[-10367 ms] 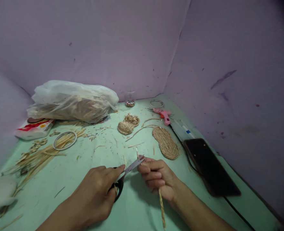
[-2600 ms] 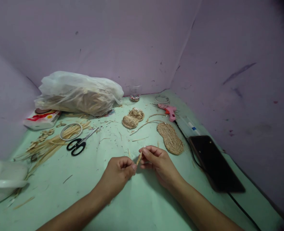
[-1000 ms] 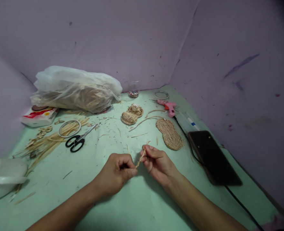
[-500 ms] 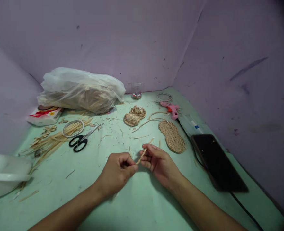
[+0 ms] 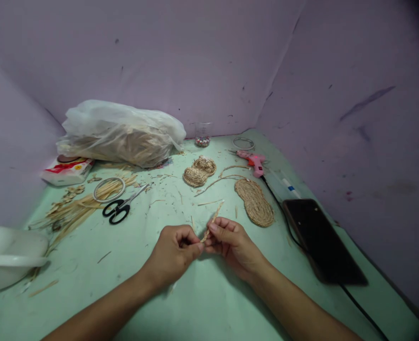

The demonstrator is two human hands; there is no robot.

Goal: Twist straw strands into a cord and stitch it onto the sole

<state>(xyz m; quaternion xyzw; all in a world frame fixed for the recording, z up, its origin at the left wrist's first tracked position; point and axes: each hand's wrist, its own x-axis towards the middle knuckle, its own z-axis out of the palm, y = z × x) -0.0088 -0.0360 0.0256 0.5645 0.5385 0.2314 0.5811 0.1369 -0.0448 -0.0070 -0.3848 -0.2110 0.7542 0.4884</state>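
Observation:
Between my hands is a short braided straw cord [image 5: 215, 214], its pale tip sticking up and away from me. My left hand [image 5: 177, 253] pinches the cord's lower end between thumb and forefinger. My right hand [image 5: 232, 244] is closed on the cord a little higher, thumb pressed against the fingers. Beyond them lies a coiled sole-shaped braided piece [image 5: 255, 202], and farther back a smaller braided piece [image 5: 199, 171] with a raised part at one end. Thin cords [image 5: 221, 178] stretch between these pieces.
Black-handled scissors [image 5: 121, 208], loose straw strips [image 5: 83, 206] and a ring [image 5: 109, 189] lie left. A white jug [image 5: 10, 260] stands nearer. At the back are a plastic bag [image 5: 120, 135] and a cup of beads [image 5: 203, 140]. Rightward are a pink glue gun [image 5: 254, 162] and a black phone [image 5: 323, 241].
My right hand has slid down the cord toward my left hand, so more of the tip shows above its fingers. My left hand keeps its pinch in the same place.

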